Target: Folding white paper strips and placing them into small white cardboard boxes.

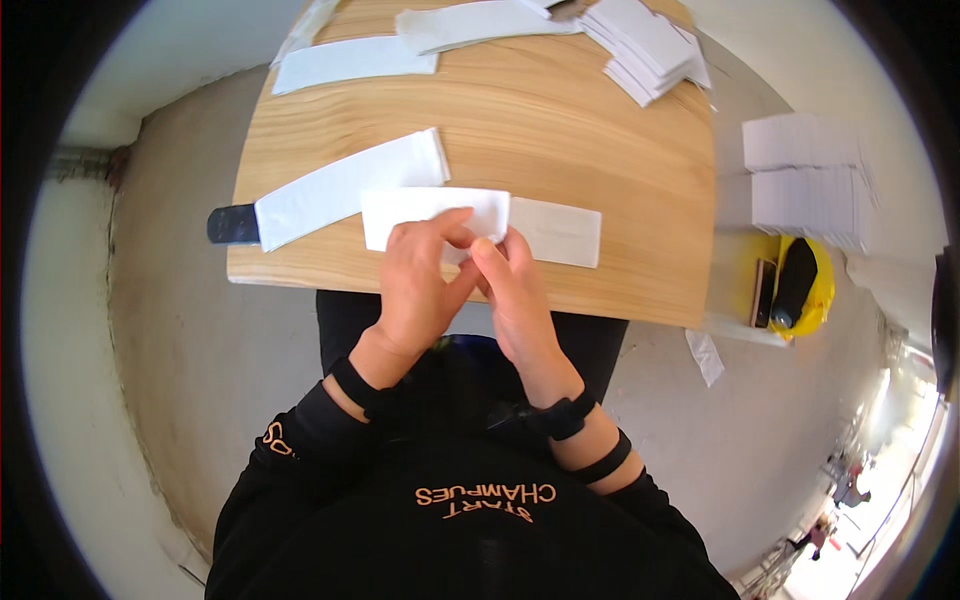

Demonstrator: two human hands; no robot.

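Both my hands meet over a white paper strip (425, 208) lying near the front edge of a wooden table (560, 130). My left hand (418, 280) pinches the strip's lower edge between thumb and fingers. My right hand (515, 290) presses fingertips on the same edge right beside it. A folded part of the strip, greyer in tone (560, 232), extends to the right of my hands. Just left lies another long white strip (345, 188) with a black tip (232, 224) sticking out at its left end.
More white strips (350, 62) lie at the table's far side, and a stack of folded white pieces (645, 45) sits at the far right corner. Right of the table stand white stacks (805, 175) and a yellow container with a black object (798, 282). A paper scrap (706, 356) lies on the floor.
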